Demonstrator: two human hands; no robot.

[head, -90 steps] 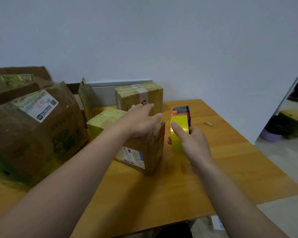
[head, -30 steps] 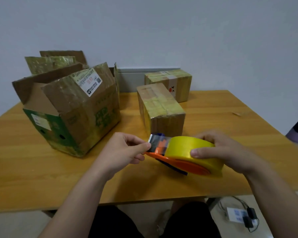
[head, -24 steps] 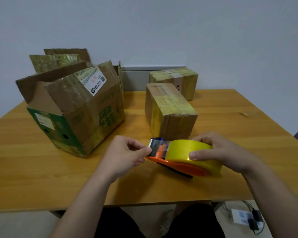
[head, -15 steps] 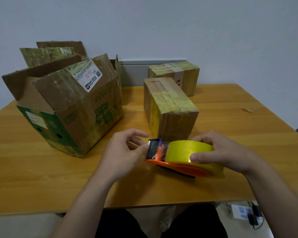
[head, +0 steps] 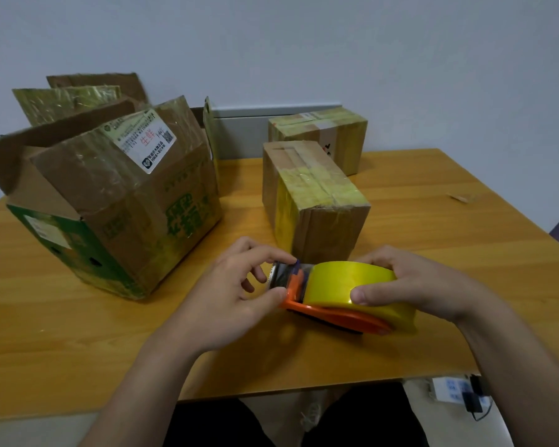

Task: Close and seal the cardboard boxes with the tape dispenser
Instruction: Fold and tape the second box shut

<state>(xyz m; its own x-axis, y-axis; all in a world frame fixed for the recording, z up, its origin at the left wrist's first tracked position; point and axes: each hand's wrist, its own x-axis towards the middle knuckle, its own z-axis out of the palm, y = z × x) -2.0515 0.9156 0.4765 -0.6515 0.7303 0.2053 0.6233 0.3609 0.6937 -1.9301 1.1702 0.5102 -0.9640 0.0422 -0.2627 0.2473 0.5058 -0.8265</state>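
The fingers [head: 271,253] and thumb of my left hand [head: 226,295] pinch the toothed front end of the tape dispenser [head: 333,312]. My right hand [head: 413,285] wraps round the yellow roll [head: 342,279] on it, with the thumb pressed on the near face and the fingers curled over the far side. I hold the dispenser on its side over the table [head: 62,343], near the middle of the front edge. I cannot tell if it touches the wood. Just behind it, mid-table, stands a taped-shut box [head: 317,201]. Toward the left edge sits the big box [head: 120,204], flaps up. A second taped box [head: 323,133] sits at the back edge.
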